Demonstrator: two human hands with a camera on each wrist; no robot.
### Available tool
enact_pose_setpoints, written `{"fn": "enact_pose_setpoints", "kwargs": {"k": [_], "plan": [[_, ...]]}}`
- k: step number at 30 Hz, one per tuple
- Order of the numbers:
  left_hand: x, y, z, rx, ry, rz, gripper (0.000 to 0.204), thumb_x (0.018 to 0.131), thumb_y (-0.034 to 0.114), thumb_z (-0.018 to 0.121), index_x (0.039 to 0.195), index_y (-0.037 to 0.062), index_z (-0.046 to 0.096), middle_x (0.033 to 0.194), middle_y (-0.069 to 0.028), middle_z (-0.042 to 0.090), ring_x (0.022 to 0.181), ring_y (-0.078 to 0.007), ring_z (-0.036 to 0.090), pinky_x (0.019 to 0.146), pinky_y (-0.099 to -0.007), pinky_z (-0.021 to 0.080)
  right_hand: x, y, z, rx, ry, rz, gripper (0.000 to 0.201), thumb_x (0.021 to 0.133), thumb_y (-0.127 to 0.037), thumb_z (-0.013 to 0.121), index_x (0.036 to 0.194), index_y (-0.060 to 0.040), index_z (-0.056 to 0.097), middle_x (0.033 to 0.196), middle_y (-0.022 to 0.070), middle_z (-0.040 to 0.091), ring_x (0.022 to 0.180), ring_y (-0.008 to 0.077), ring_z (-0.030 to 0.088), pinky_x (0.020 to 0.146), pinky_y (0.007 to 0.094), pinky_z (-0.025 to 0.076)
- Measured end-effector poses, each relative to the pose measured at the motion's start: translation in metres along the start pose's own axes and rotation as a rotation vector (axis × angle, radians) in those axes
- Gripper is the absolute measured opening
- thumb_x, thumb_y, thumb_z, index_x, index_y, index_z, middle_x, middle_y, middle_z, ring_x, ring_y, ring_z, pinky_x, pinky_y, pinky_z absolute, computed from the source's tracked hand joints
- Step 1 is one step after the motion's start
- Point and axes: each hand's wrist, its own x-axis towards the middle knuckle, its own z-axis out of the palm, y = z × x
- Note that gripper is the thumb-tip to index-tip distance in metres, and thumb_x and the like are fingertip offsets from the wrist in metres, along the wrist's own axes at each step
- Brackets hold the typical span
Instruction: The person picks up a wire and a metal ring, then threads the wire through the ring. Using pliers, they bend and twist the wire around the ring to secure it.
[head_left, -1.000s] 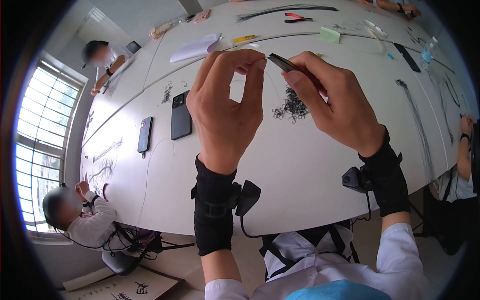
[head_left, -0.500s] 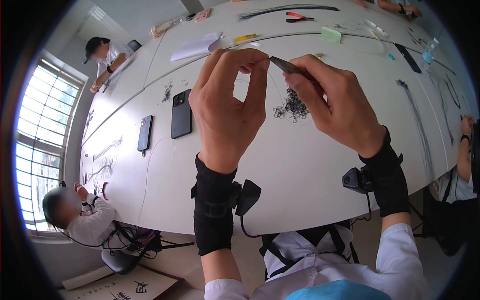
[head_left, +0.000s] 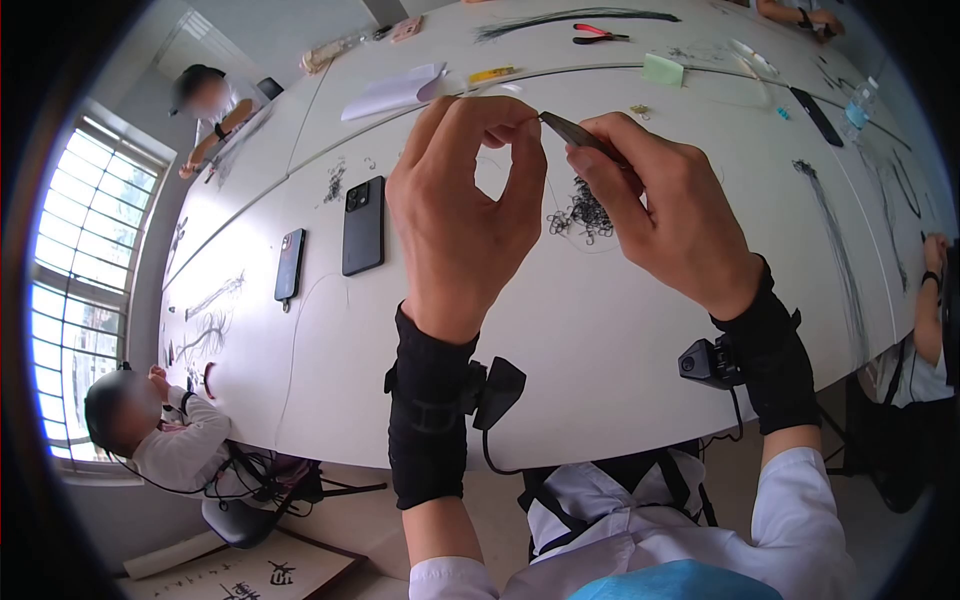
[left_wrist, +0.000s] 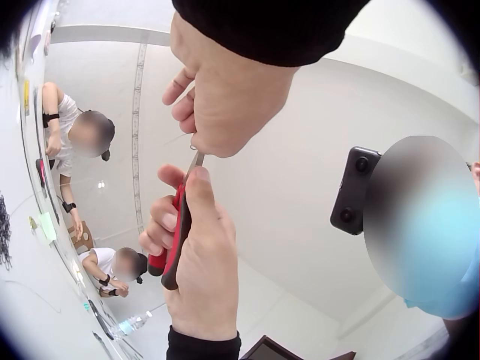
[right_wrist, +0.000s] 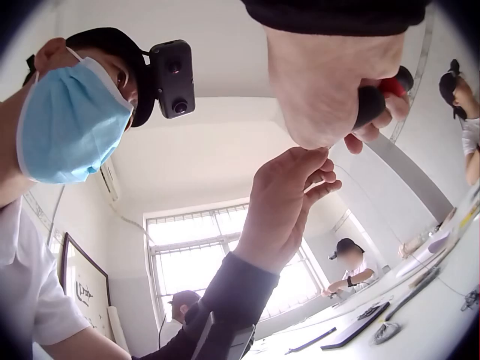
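My right hand (head_left: 680, 205) grips pliers (head_left: 570, 131) with red and black handles, which show best in the left wrist view, the pliers' handles (left_wrist: 178, 240) lying across the palm. Thumb and forefinger of my left hand (head_left: 455, 215) pinch a thin wire (left_wrist: 193, 147) that has a tiny bend at its end. The plier tips meet the wire right at the left fingertips, above the table. In the right wrist view my right hand (right_wrist: 322, 90) hides the plier tips. Below the hands on the table lies a pile of small dark wire hooks (head_left: 588, 214).
Left of my hands lie a black phone (head_left: 363, 235) and a smaller phone (head_left: 290, 265). Farther back are white paper (head_left: 392, 93), a yellow tool (head_left: 490, 74), red-handled pliers (head_left: 600, 35) and a green note (head_left: 662, 70). A water bottle (head_left: 858, 105) stands right. Other people sit around the table (head_left: 600, 330).
Both hands have shifted very slightly, the left one a little to the right. The plier tips stay at the left fingertips, and both grips are kept.
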Motion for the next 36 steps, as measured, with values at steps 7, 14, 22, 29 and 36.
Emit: {"fn": "enact_pose_setpoints", "kwargs": {"k": [7, 14, 22, 29, 36], "plan": [[-0.003, 0.009, 0.010, -0.335, 0.023, -0.354, 0.006, 0.086, 0.000, 0.070, 0.091, -0.0011, 0.067, 0.083, -0.0064, 0.070, 0.076, -0.0131, 0.066, 0.075, -0.0266, 0.053, 0.004, 0.000, 0.000, 0.531, 0.011, 0.298, 0.030, 0.098, -0.031, 0.065, 0.095, -0.0019, 0.062, 0.061, -0.0023, 0.048, 0.052, 0.0074, 0.039, 0.050, 0.0260, 0.032], [-0.005, 0.025, 0.013, -0.550, -0.064, -0.616, 0.009, 0.092, 0.005, 0.067, 0.095, -0.0042, 0.068, 0.087, -0.0048, 0.070, 0.079, -0.0116, 0.066, 0.080, -0.0264, 0.053, 0.004, 0.008, 0.002, 0.660, 0.057, 0.360, 0.024, 0.097, -0.026, 0.065, 0.093, -0.0022, 0.065, 0.062, -0.0048, 0.045, 0.055, 0.0041, 0.037, 0.051, 0.0238, 0.030], [0.000, 0.010, 0.000, -0.606, -0.134, -0.397, 0.017, 0.093, 0.001, 0.066, 0.110, -0.0007, 0.069, 0.097, -0.0059, 0.069, 0.091, -0.0127, 0.063, 0.082, -0.0275, 0.051, 0.009, 0.013, -0.024, 1.131, -0.199, 0.578, 0.023, 0.095, -0.027, 0.064, 0.092, -0.0042, 0.066, 0.064, -0.0051, 0.040, 0.058, 0.0072, 0.036, 0.058, 0.0255, 0.035], [0.004, 0.006, -0.002, -0.578, -0.289, -0.129, 0.023, 0.087, -0.002, 0.071, 0.109, 0.0052, 0.073, 0.099, -0.0057, 0.069, 0.094, -0.0165, 0.062, 0.080, -0.0300, 0.049, 0.008, 0.019, -0.028, 1.458, -0.459, 0.674, 0.022, 0.097, -0.025, 0.063, 0.089, -0.0043, 0.062, 0.064, -0.0040, 0.038, 0.059, 0.0097, 0.038, 0.060, 0.0291, 0.035], [0.001, 0.005, -0.002, -0.634, -0.301, -0.130, 0.018, 0.085, 0.000, 0.074, 0.102, 0.0037, 0.073, 0.097, -0.0055, 0.069, 0.090, -0.0160, 0.061, 0.080, -0.0302, 0.049, 0.008, 0.020, -0.029, 1.517, -0.557, 0.678, 0.023, 0.099, -0.024, 0.059, 0.085, -0.0058, 0.056, 0.064, -0.0040, 0.037, 0.060, 0.0104, 0.038, 0.061, 0.0289, 0.035]]}}
